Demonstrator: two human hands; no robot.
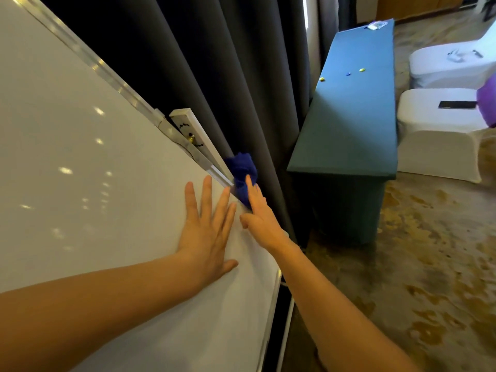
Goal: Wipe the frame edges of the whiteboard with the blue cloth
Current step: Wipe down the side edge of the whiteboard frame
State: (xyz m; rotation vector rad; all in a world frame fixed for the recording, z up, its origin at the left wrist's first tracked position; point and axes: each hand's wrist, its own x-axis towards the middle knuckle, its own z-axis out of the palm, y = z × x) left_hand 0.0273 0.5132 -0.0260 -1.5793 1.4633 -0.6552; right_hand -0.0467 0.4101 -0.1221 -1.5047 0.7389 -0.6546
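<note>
The whiteboard [80, 183] fills the left of the head view, tilted, with its silvery frame edge [112, 79] running down to the right. My left hand [206, 226] lies flat on the board surface, fingers spread, holding nothing. My right hand [257, 213] presses the bunched blue cloth [243, 173] against the frame edge, near the board's right corner. The fingers cover the lower part of the cloth. A white bracket [193, 130] of the stand sits just above the cloth, behind the frame.
Dark curtains [214, 63] hang right behind the board. A long table with a green cover [354, 103] stands to the right, with small yellow and blue pieces on it. White covered chairs [440, 130] stand beyond, on patterned carpet [429, 264].
</note>
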